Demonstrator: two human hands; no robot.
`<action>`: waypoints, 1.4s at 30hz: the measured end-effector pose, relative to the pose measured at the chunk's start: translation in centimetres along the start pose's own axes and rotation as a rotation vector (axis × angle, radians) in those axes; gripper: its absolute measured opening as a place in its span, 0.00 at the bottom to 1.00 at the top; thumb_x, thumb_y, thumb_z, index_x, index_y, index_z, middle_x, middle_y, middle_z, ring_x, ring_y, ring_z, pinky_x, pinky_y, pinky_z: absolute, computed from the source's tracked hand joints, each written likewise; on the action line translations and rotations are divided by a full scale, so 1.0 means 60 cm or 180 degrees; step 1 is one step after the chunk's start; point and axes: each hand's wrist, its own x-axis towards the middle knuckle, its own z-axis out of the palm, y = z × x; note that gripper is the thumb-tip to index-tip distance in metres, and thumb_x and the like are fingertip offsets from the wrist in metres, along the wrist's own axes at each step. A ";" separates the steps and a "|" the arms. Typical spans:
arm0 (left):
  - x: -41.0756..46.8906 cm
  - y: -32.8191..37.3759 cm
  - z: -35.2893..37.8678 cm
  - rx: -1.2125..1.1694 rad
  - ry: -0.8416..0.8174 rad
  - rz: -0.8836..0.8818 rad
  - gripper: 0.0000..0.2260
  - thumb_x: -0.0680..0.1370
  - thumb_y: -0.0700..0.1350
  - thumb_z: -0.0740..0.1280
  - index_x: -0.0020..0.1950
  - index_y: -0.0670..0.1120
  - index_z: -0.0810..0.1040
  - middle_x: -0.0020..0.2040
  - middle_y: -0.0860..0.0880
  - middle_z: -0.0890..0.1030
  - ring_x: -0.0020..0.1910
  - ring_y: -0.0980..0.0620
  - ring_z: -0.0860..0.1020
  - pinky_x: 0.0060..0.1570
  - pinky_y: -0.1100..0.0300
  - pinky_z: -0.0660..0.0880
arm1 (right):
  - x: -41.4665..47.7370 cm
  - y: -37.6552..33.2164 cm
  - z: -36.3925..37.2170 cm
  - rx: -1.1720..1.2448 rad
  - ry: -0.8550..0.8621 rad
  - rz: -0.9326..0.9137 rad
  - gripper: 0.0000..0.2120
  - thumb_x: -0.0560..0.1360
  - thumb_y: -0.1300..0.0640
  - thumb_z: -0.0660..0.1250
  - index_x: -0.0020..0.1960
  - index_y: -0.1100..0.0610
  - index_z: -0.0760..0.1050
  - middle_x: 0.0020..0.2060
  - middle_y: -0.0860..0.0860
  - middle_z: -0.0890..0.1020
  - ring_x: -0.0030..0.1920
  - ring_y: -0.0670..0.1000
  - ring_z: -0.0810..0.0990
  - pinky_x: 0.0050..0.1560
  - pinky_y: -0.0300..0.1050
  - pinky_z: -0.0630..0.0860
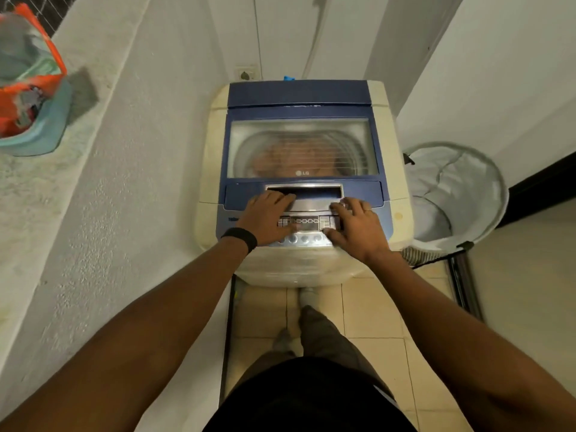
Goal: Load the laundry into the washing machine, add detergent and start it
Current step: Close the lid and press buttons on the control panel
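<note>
A cream and blue top-loading washing machine (215, 157) stands against the back wall with its glass lid (302, 132) down. Orange laundry (290, 157) shows through the glass inside the drum. My left hand (265, 218) lies flat on the left part of the control panel (307, 224), fingers reaching to the lid handle recess (311, 192). My right hand (358, 227) rests on the panel's right part, fingers spread and the thumb down by the round buttons. An orange detergent bag (29, 76) sits in a light blue tub (50, 126) on the ledge at far left.
A round white laundry basket (455, 194) on a frame stands right of the machine, with no clothes visible in it. A textured white ledge (93, 182) runs along the left. A wall socket (246, 74) sits behind the machine. Beige floor tiles (374, 310) lie under my feet.
</note>
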 end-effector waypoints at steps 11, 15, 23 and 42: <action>-0.078 0.005 0.074 0.0458 -0.0013 -0.0056 0.56 0.69 0.80 0.55 0.85 0.49 0.38 0.84 0.46 0.36 0.83 0.44 0.35 0.80 0.40 0.38 | -0.131 0.056 0.020 -0.0192 -0.0456 0.0576 0.42 0.79 0.39 0.66 0.83 0.59 0.54 0.81 0.57 0.57 0.81 0.60 0.55 0.80 0.55 0.57; -0.076 0.005 0.077 0.0448 -0.0005 -0.0041 0.56 0.69 0.80 0.54 0.84 0.49 0.38 0.84 0.46 0.34 0.82 0.44 0.34 0.79 0.41 0.36 | -0.125 0.053 0.009 -0.0181 -0.0447 0.0631 0.42 0.79 0.38 0.67 0.83 0.58 0.55 0.80 0.57 0.59 0.79 0.61 0.59 0.76 0.58 0.64; -0.074 0.017 0.081 0.0361 -0.0017 -0.0233 0.55 0.72 0.76 0.64 0.84 0.49 0.37 0.84 0.46 0.34 0.82 0.43 0.34 0.80 0.40 0.37 | -0.106 0.053 -0.008 -0.0400 -0.0527 0.0666 0.43 0.77 0.34 0.66 0.83 0.52 0.54 0.76 0.55 0.62 0.75 0.60 0.63 0.69 0.59 0.71; -0.070 0.045 0.065 0.0400 -0.0202 -0.0533 0.53 0.75 0.71 0.67 0.84 0.48 0.39 0.84 0.44 0.37 0.83 0.42 0.37 0.79 0.41 0.38 | -0.124 0.035 0.000 -0.0095 -0.0919 0.0668 0.49 0.77 0.40 0.71 0.84 0.51 0.43 0.83 0.59 0.46 0.82 0.64 0.43 0.79 0.58 0.57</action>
